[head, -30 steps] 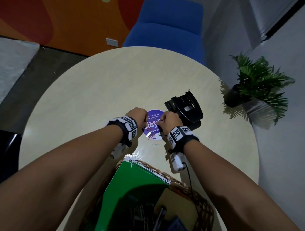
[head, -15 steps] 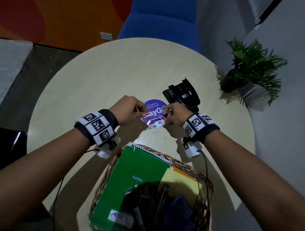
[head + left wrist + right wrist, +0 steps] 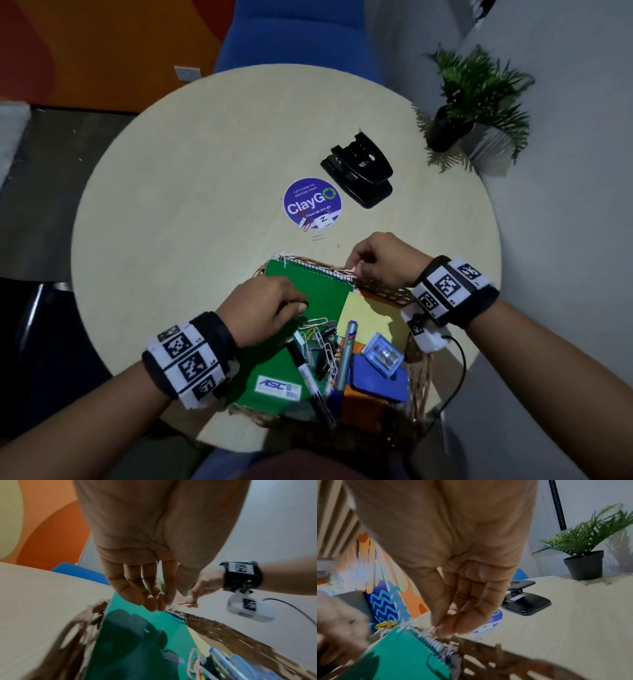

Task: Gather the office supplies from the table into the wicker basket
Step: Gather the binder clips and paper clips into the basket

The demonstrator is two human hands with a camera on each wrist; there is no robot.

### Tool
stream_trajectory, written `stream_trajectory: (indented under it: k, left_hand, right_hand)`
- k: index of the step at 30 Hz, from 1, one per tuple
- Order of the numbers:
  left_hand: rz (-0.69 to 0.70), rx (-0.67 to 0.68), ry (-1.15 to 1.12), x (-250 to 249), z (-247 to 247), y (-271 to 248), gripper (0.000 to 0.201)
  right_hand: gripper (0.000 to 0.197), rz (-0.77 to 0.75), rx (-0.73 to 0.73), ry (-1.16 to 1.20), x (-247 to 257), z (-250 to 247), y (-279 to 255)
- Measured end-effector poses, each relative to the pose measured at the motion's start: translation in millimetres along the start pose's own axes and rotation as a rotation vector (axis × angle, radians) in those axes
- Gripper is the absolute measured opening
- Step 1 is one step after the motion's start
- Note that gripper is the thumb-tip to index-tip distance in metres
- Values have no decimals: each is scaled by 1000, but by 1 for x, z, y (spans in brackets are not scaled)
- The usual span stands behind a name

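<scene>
The wicker basket stands at the table's near edge, holding a green spiral notebook, yellow notes, markers and loose paper clips. My left hand hovers over the notebook, and in the left wrist view its fingers hang relaxed with nothing between them. At the basket's far rim my right hand pinches a pink paper clip just above the notebook's spiral. On the table lie a black hole punch and a few paper clips by the purple sticker.
A potted plant stands at the table's far right edge, next to the wall. A blue chair is behind the table. One single clip lies between the sticker and the basket.
Both hands have drawn back from the purple sticker to the basket. The left hand, which was pinching at the sticker, now holds nothing; the right still pinches a clip.
</scene>
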State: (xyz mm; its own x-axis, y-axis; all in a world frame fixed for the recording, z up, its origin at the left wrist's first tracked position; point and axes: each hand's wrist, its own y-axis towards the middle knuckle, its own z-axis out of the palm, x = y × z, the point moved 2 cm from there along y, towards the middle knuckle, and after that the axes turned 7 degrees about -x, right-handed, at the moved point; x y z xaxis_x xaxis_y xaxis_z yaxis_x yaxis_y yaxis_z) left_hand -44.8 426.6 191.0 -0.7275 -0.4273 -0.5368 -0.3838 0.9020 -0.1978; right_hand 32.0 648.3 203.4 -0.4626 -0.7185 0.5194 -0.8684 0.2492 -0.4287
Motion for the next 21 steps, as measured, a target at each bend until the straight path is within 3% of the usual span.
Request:
stream_trajectory:
  k: [3, 8, 11, 16, 21]
  left_hand:
    - [-57, -148, -53, 15, -6, -7, 56]
    - [-154, -302, -93, 38, -20, -14, 40]
    - [-185, -343, -29, 46, -33, -6, 34]
    - [-255, -260, 149, 70, -49, 34, 27]
    - [-214, -122, 197, 82, -41, 94, 28]
  right_hand:
    - [17, -26, 13, 42, 4, 10, -16]
    - [22, -98, 117, 82, 18, 31, -36]
    - [24, -111, 25, 61, 19, 28, -30]
    - [23, -61, -180, -75, 9, 3, 3]
    - [23, -65, -133, -178, 10, -8, 50]
